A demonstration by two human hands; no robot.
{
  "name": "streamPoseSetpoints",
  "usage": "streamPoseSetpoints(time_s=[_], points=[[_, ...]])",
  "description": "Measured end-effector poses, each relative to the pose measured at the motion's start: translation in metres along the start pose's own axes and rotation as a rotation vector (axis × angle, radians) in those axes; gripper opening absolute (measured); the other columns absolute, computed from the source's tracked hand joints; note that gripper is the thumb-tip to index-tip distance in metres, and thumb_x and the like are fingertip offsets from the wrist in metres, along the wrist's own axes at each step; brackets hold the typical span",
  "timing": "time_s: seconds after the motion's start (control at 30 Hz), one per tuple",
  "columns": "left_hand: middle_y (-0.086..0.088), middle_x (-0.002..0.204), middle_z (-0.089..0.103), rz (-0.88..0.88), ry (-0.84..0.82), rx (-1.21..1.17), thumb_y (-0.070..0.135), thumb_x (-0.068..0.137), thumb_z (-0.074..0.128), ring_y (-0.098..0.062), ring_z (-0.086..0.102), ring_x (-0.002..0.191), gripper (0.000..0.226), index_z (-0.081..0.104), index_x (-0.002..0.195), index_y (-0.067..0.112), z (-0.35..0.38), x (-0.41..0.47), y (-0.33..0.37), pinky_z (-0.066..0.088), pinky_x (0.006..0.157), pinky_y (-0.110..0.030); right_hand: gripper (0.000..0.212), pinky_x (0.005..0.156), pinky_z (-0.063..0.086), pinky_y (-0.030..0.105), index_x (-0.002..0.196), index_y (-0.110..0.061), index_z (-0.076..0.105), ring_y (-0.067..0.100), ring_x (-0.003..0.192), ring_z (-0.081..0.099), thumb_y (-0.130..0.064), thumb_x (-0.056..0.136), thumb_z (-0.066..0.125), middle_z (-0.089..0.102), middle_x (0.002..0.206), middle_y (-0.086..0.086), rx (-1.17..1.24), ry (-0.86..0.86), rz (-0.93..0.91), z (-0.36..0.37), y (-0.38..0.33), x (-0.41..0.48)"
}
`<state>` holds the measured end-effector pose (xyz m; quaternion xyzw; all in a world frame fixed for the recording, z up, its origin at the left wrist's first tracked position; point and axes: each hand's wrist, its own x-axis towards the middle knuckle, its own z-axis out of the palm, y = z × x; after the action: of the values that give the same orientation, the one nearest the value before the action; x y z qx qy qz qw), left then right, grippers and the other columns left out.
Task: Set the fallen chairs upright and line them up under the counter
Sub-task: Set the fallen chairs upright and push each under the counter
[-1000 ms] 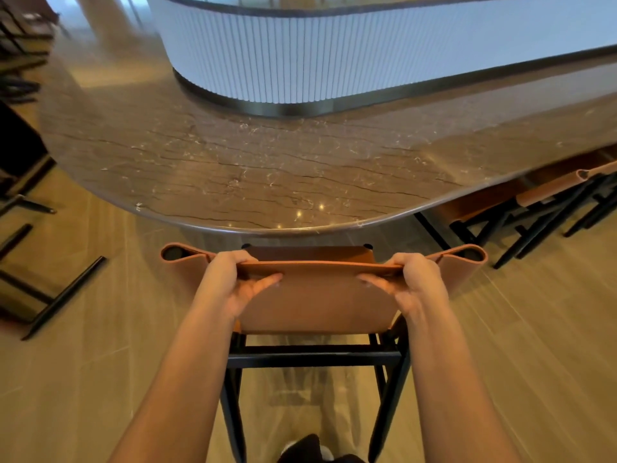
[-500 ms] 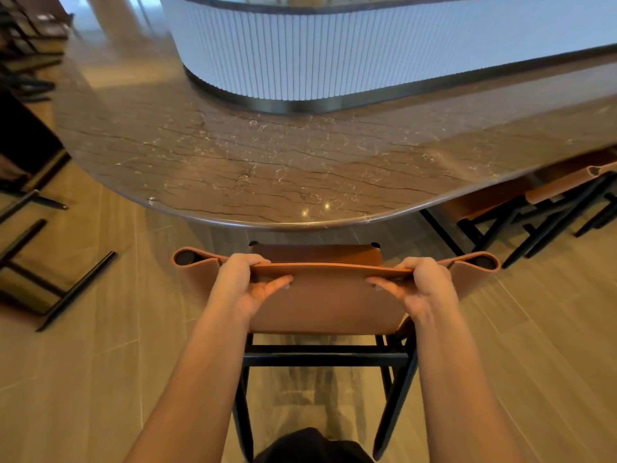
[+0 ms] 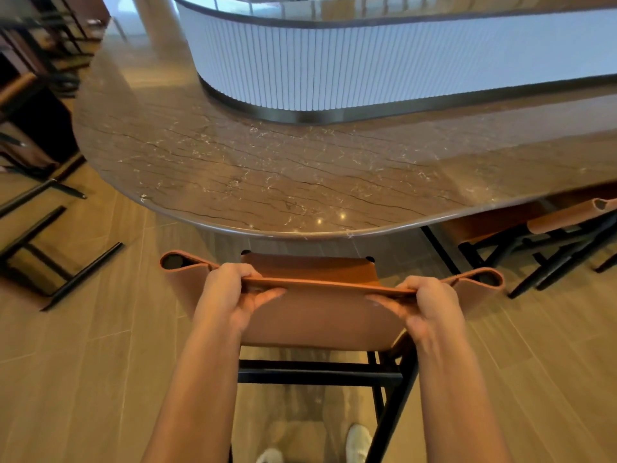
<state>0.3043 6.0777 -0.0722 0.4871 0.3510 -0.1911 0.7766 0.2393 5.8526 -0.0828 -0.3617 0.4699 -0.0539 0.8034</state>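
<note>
White shoes (image 3: 359, 442) newly visible at bottom edge; both grips stay on chair (image 3: 320, 319) as before. Left grip (image 3: 230, 292) and right grip (image 3: 430, 305) each curled over top edge of tan backrest, thumbs on near face. Chair upright on black frame, seat front just short of counter (image 3: 267, 168) rim. Second chair (image 3: 567, 215) partly under counter at right. Black-framed tipped chair (image 3: 66, 262) on floor at left.

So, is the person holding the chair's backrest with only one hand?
No, both the left hand and the right hand grip the top edge of the brown backrest.
</note>
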Motion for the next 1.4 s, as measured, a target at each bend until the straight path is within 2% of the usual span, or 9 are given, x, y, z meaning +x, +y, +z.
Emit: streamPoseSetpoints(time_s=[0.33,0.43,0.53,0.63,0.8,0.93,1.13,1.23,1.4], points=[[-0.017,0.082,0.047,0.089,0.064,-0.125,-0.013,0.089,0.037,-0.038,0.054,0.073,0.022,0.046,0.075,0.0,0.092,-0.021,-0.014,0.046,0.092,-0.059,0.029,0.055,0.056,0.058,0.096,0.001,0.045,0.041,0.089,0.056,0.023,0.079,0.037,0.043,0.098,0.019,-0.056,-0.141,-0.019,-0.011,-0.091,0.039],[-0.017,0.081,0.048,0.091,0.043,-0.122,-0.015,0.087,0.037,-0.038,0.056,0.072,0.021,0.047,0.075,-0.001,0.115,-0.012,-0.013,0.056,0.067,-0.054,0.029,0.051,0.056,0.056,0.093,0.0,0.045,0.04,0.087,0.055,0.024,0.078,0.038,0.043,0.096,0.018,-0.076,-0.145,-0.013,-0.004,-0.114,0.059],[-0.014,0.079,0.047,0.096,0.029,-0.109,-0.017,0.085,0.036,-0.036,0.054,0.071,0.024,0.046,0.071,0.0,0.139,0.007,-0.013,0.053,0.047,-0.05,0.028,0.052,0.055,0.056,0.089,0.0,0.044,0.039,0.083,0.053,0.024,0.077,0.037,0.043,0.094,0.017,-0.081,-0.101,-0.001,-0.001,-0.131,0.084],[-0.013,0.085,0.043,0.089,0.019,-0.12,-0.017,0.083,0.038,-0.033,0.054,0.079,0.022,0.046,0.075,0.001,0.167,0.026,-0.015,0.056,0.05,-0.051,0.024,0.045,0.056,0.051,0.083,0.002,0.045,0.037,0.074,0.054,0.023,0.078,0.035,0.045,0.088,0.016,-0.109,-0.056,0.002,0.002,-0.151,0.109],[-0.01,0.082,0.04,0.092,-0.021,-0.132,-0.016,0.086,0.038,-0.027,0.051,0.074,0.025,0.045,0.073,0.004,0.212,0.053,-0.018,0.055,0.053,-0.05,0.024,0.041,0.055,0.045,0.074,0.003,0.048,0.039,0.073,0.058,0.024,0.074,0.035,0.048,0.081,0.018,-0.1,-0.01,-0.032,0.002,-0.184,0.143],[-0.011,0.082,0.042,0.098,0.018,-0.127,-0.014,0.085,0.04,-0.026,0.053,0.072,0.02,0.046,0.076,0.003,0.237,0.073,-0.033,0.057,0.048,-0.045,0.021,0.043,0.055,0.04,0.075,0.002,0.049,0.029,0.054,0.061,0.021,0.075,0.039,0.05,0.073,0.014,-0.135,0.04,-0.058,-0.007,-0.199,0.171],[-0.011,0.08,0.043,0.041,0.043,-0.106,-0.016,0.083,0.037,-0.026,0.052,0.069,0.025,0.048,0.07,0.002,0.267,0.094,-0.075,0.056,0.05,-0.041,0.02,0.06,0.057,0.05,0.075,0.001,0.048,0.031,0.06,0.058,0.019,0.08,0.039,0.05,0.071,0.013,-0.17,0.047,-0.034,-0.032,-0.213,0.215],[-0.011,0.078,0.046,0.054,0.086,-0.116,-0.015,0.083,0.038,-0.026,0.054,0.07,0.024,0.048,0.07,0.002,0.28,0.097,-0.081,0.056,0.059,-0.044,0.018,0.045,0.056,0.041,0.077,0.001,0.048,0.03,0.052,0.063,0.017,0.082,0.041,0.053,0.072,0.014,-0.216,0.012,-0.016,-0.04,-0.224,0.227],[-0.012,0.085,0.047,0.054,0.079,-0.172,-0.012,0.086,0.037,-0.029,0.055,0.08,0.019,0.047,0.079,0.003,0.28,0.105,-0.076,0.055,0.07,-0.052,0.013,0.047,0.056,0.037,0.085,-0.002,0.049,0.028,0.071,0.06,0.01,0.089,0.045,0.053,0.084,0.015,-0.226,-0.079,0.042,-0.039,-0.228,0.235]])
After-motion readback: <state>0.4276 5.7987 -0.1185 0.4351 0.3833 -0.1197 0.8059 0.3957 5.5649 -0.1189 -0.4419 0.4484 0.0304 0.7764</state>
